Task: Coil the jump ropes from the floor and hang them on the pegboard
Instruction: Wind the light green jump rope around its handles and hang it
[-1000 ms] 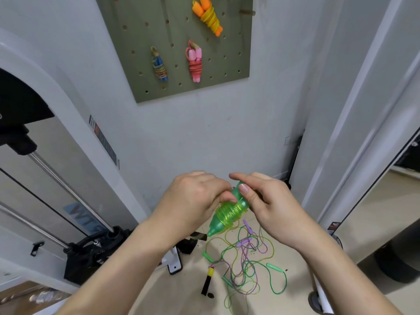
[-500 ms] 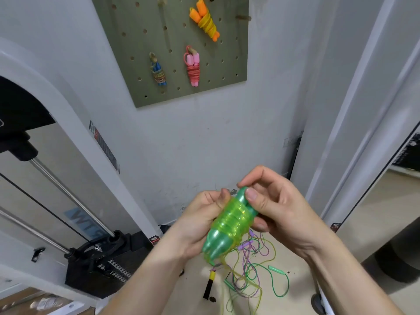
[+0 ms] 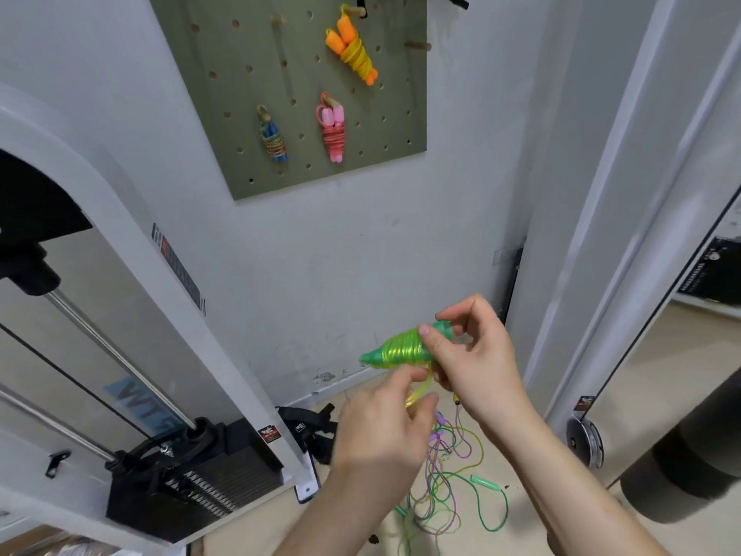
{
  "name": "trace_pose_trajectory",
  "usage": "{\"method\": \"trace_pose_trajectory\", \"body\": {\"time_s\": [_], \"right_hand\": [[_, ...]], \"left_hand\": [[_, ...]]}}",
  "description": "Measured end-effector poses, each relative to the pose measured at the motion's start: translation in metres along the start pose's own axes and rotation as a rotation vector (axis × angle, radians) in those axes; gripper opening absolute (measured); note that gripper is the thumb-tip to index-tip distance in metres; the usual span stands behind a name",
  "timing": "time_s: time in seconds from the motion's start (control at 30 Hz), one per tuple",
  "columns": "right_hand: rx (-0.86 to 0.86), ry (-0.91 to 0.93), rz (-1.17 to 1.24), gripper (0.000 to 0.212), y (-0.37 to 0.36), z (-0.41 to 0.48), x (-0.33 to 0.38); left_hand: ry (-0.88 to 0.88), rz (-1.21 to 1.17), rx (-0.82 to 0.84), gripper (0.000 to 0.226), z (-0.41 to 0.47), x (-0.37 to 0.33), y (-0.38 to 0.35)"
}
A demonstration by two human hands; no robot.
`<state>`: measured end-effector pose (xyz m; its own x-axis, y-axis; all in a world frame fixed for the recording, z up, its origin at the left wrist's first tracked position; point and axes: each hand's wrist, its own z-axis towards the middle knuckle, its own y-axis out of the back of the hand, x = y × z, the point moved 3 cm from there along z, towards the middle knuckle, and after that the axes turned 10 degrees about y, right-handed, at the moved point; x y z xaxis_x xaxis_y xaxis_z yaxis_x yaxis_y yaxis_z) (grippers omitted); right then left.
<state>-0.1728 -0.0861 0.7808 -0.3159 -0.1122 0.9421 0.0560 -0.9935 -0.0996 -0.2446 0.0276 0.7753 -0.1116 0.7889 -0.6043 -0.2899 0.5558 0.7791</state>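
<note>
At 8 o'clock of the view stands a weight stack. On the pegboard near 12 o'clock hang a blue rope, a pink rope and an orange rope, each coiled, with a bare peg at the orange one's 3 o'clock. Below the board, in mid-air, the left hand pinches the tail loop under the green jump rope — the right hand is clamped on its handle end, thumb across the coils. It looks light; the glossy plastic cord likely springs and slips, so grip across the wraps and hang it by the loop. At 5 o'clock a tangle of ropes lies on the floor — how many I cannot tell, and the left fingertips are blurred
</note>
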Motion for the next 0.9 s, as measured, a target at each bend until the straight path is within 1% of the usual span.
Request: {"method": "trace_pose_trajectory", "body": {"time_s": [0.03, 0.07, 0.1, 0.13, 0.2, 0.27, 0.37, 0.4, 0.53, 0.57, 0.67, 0.8, 0.83, 0.9], "right_hand": [[0.026, -0.019, 0.013, 0.021, -0.001, -0.001, -0.002], [0.049, -0.037, 0.023, 0.020, -0.002, -0.001, -0.005], [0.066, -0.039, 0.006, 0.020, -0.003, -0.002, -0.006], [0.080, -0.019, -0.045, 0.020, -0.003, -0.002, -0.007], [0.100, 0.042, -0.154, 0.022, -0.004, -0.002, -0.006], [0.105, 0.085, -0.222, 0.023, -0.004, 0.000, -0.005], [0.114, 0.133, -0.387, 0.024, -0.004, 0.001, -0.002], [0.116, 0.135, -0.409, 0.024, -0.004, 0.000, -0.002], [0.141, 0.154, -0.481, 0.023, -0.005, -0.002, 0.000], [0.152, 0.153, -0.477, 0.022, -0.005, -0.002, 0.000], [0.224, 0.174, -0.376, 0.014, -0.005, -0.004, 0.007], [0.292, 0.281, -0.366, 0.010, -0.005, 0.001, 0.021], [0.312, 0.297, -0.371, 0.010, -0.005, 0.002, 0.023], [0.368, 0.309, -0.363, 0.005, -0.004, 0.000, 0.024]], "left_hand": [[-0.123, 0.210, -0.078, 0.014, -0.001, -0.003, 0.006], [-0.225, 0.348, -0.114, 0.014, -0.002, -0.007, 0.010], [-0.312, 0.448, -0.122, 0.013, -0.001, -0.010, 0.012], [-0.367, 0.508, -0.134, 0.018, 0.000, -0.012, 0.014], [-0.387, 0.549, -0.100, 0.028, 0.003, -0.010, 0.016], [-0.433, 0.561, -0.123, 0.030, 0.004, -0.005, 0.018], [-0.473, 0.540, -0.171, 0.039, 0.004, -0.001, 0.023], [-0.490, 0.537, -0.186, 0.039, 0.004, -0.002, 0.026], [-0.647, 0.582, -0.294, 0.010, 0.006, -0.004, 0.032], [-0.663, 0.576, -0.309, 0.008, 0.009, -0.004, 0.034], [-0.633, 0.489, -0.315, 0.028, 0.022, -0.001, 0.043], [-0.563, 0.255, -0.213, 0.027, 0.037, -0.002, 0.052], [-0.510, 0.193, -0.214, 0.028, 0.040, -0.003, 0.055], [-0.344, 0.006, -0.216, 0.028, 0.044, -0.005, 0.064]]}}
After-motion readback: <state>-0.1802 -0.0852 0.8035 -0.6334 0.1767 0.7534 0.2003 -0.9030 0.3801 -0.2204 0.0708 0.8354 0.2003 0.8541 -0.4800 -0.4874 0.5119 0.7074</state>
